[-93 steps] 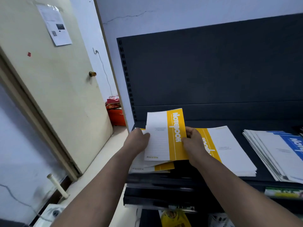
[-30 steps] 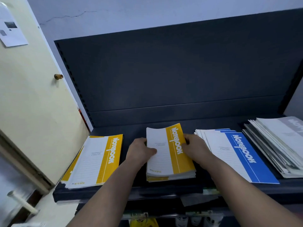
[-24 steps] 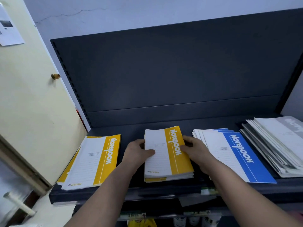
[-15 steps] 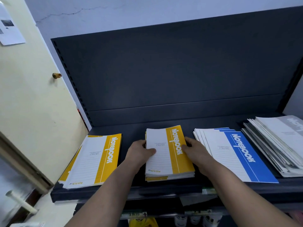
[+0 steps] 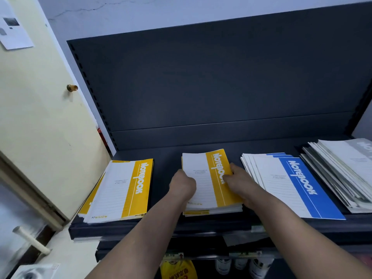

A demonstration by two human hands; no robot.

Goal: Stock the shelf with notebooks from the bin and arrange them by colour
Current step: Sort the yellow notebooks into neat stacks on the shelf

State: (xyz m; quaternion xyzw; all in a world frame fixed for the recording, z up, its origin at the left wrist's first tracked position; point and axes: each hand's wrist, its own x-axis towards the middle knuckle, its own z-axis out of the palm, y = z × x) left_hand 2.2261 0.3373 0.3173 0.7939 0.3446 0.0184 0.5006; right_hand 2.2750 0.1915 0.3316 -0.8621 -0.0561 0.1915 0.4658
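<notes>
The left hand [image 5: 182, 187] and right hand [image 5: 239, 183] grip the yellow stack [image 5: 209, 174], now set centre-frame on the shelf [image 5: 167, 157], yellows adjacent.

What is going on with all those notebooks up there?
A person is putting notebooks on a dark shelf, sorted by colour. The left hand and the right hand grip the two sides of the middle yellow notebook stack, which lies flat on the shelf. Another yellow stack lies to its left. A blue stack lies to its right, and a grey stack is at the far right.
</notes>
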